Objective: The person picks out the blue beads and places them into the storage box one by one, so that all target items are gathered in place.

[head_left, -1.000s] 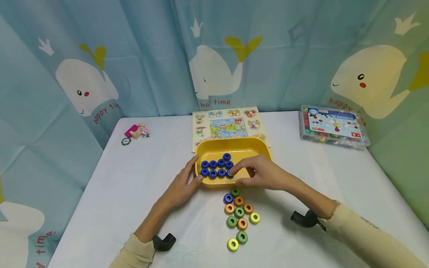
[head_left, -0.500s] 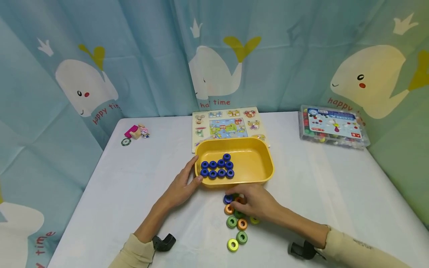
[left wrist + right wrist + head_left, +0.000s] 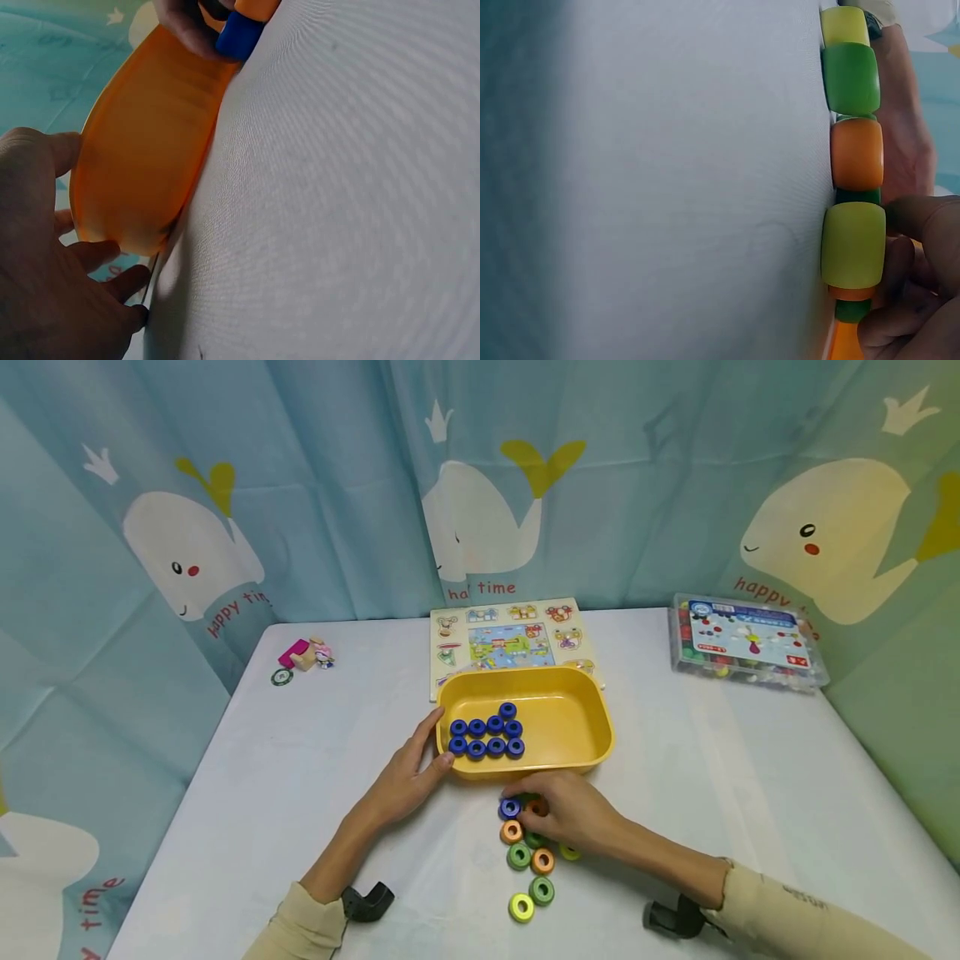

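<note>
A yellow tray (image 3: pixel 573 727) holds several blue beads (image 3: pixel 495 725) grouped on its left side. My left hand (image 3: pixel 405 781) grips the tray's left end, thumb at the near corner and fingers along the side wall. Just in front of the tray, my right hand (image 3: pixel 577 810) pinches a blue bead (image 3: pixel 510 816) between thumb and index finger. That blue bead (image 3: pixel 238 35) also appears at the top of the left wrist view. Orange, green and yellow beads lie around and under the right hand, which partly hides some; one orange bead (image 3: pixel 512 838) sits directly in front of the blue one.
Behind the tray lies a picture puzzle board (image 3: pixel 510 643), partly covered by it. A clear plastic case (image 3: pixel 750 643) is at the back right. Small toys (image 3: pixel 303 656) and a round green-and-white disc (image 3: pixel 282 677) are at the back left. A patterned curtain (image 3: pixel 337 485) surrounds the table.
My right hand has moved from inside the tray to the loose beads in front and taken hold of a blue bead, which has shifted slightly toward me. My left hand stays on the tray.
</note>
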The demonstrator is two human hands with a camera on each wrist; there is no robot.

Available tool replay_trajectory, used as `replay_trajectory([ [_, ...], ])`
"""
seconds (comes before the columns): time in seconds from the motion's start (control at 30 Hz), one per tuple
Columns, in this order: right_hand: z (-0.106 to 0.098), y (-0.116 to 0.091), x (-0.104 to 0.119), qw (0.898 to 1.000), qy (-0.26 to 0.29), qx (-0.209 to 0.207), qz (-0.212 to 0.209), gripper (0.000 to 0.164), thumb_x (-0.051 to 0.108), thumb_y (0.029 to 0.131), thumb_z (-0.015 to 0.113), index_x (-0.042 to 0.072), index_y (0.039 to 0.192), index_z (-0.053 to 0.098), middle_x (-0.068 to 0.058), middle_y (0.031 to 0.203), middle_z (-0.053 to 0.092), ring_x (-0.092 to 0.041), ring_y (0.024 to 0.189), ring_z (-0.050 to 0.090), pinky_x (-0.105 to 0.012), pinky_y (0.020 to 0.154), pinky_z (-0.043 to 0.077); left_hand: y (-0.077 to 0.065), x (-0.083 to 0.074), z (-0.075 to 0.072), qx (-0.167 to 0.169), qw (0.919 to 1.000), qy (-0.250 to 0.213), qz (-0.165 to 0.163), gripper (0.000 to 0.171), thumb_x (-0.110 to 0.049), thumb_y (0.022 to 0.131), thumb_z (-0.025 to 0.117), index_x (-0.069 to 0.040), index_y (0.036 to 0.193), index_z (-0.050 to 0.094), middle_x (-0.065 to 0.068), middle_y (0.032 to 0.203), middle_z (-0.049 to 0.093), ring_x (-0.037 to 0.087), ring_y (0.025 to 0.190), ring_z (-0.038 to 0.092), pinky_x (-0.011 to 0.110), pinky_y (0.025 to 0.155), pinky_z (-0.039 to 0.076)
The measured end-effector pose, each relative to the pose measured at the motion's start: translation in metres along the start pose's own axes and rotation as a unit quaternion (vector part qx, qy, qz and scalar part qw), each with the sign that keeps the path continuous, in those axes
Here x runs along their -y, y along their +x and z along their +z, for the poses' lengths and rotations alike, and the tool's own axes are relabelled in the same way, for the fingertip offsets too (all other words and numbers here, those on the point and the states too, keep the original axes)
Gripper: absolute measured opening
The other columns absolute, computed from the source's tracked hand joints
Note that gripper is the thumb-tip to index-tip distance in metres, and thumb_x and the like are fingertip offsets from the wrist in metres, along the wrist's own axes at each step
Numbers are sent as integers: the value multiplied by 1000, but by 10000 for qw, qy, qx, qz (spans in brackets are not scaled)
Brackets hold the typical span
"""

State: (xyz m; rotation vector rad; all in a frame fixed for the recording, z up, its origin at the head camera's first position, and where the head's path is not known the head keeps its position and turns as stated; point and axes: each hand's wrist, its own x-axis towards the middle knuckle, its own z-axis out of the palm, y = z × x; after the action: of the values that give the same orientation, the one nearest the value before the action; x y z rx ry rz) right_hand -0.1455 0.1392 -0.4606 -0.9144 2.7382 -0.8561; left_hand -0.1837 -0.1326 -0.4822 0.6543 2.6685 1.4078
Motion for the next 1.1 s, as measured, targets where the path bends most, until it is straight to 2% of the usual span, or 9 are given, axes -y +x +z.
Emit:
replay_trajectory([
  [0.23,0,2,-1,9996,-49,271,9,32,31,80,73,24,111,68,17,98,63,-4,65,49,-21,54,39,1,0,1,6,10000,6,-54,67,-46,94,48,-31,150,14,-8,151,21,18,135,22,49,106,22],
  [0.57,-7,-4,7,9996,-243,146,33,31,32,77,74,22,106,69,18,94,62,-4,74,52,-22,66,43,2,0,1,55,10000,-47,37,67,-45,94,48,-30,150,13,-7,151,20,16,136,20,47,107,21],
  [0.73,-34,-11,21,9997,-100,41,220,30,31,77,74,26,106,69,22,89,60,-4,62,49,-21,54,43,2,-1,1,65,10000,-28,31,67,-44,95,48,-29,150,14,-8,151,20,14,136,20,46,107,21],
  [0.87,-66,-5,24,9993,74,-203,297,30,31,78,75,31,107,68,21,91,61,-5,58,46,-22,48,40,1,0,0,46,10000,-4,16,66,-44,95,48,-31,150,13,-8,151,20,15,136,20,46,107,21],
  [1.0,-89,15,10,9985,146,-489,196,30,29,78,75,30,107,68,16,88,62,-11,55,45,-25,46,35,0,0,0,33,10000,-9,-27,66,-46,94,48,-33,149,13,-9,151,20,15,136,21,47,107,21],
  [1.1,-97,35,-10,9984,132,-543,109,27,28,78,75,28,105,69,13,90,64,-13,54,44,-26,46,33,0,0,1,39,10000,-20,-38,67,-45,94,48,-32,150,13,-9,151,20,15,136,21,47,107,21],
])
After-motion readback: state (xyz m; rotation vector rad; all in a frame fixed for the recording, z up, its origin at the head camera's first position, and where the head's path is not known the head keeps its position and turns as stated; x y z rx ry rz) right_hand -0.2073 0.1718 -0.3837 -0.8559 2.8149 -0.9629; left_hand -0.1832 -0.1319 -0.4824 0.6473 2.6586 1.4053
